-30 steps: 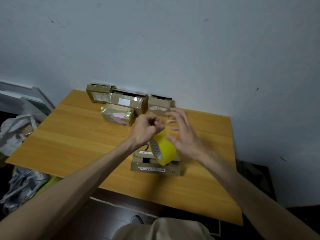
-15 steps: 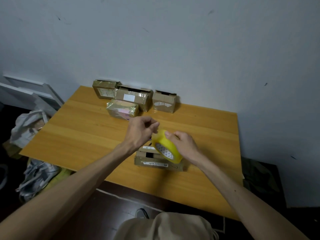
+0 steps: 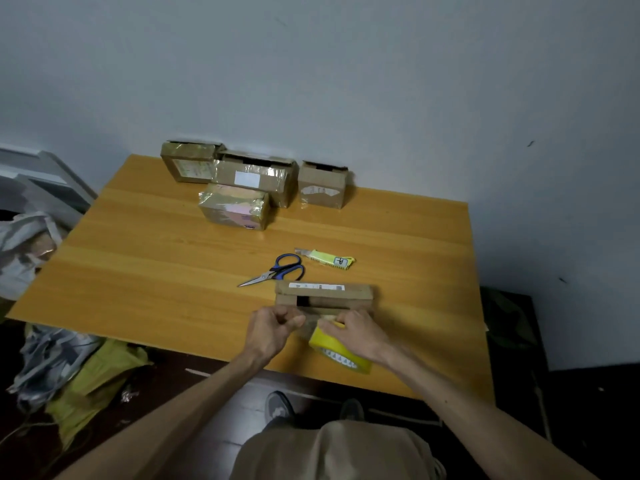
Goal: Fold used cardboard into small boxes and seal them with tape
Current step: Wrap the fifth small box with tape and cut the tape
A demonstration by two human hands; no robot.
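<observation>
- Bench [image 3: 138, 254]: the back edge is against the wall [image 3: 381, 81]. The right edge is close to the wall's corner, and the left and near edges are free.
- Four taped boxes [image 3: 256, 176] crowd the back edge, left of middle. Three stand in a row at the wall and one sits just in front of them.
- There is wide bare wood on the left half, and another band between the back row and the tools.
- Scissors [image 3: 277, 271] and a cutter [image 3: 327, 259] lie just behind the box [image 3: 323, 297], apart from each other.
- The box, a flat cardboard one, sits right of middle near the near edge, with its top seam gaping.
- Left hand [image 3: 272, 332]: the fingers are curled, pinching the end of a strip of tape [image 3: 310, 323] at the box's near side.
- Right hand [image 3: 360, 336]: it is curled over the yellow tape roll [image 3: 341, 351], gripping it above the near edge.
- Bags [image 3: 20, 244] are heaped on the floor off the left edge.
- Since half a second ago, both hands and the roll have dropped from above the box to its near face. The scissors and cutter, hidden behind the hands then, are now in view.
</observation>
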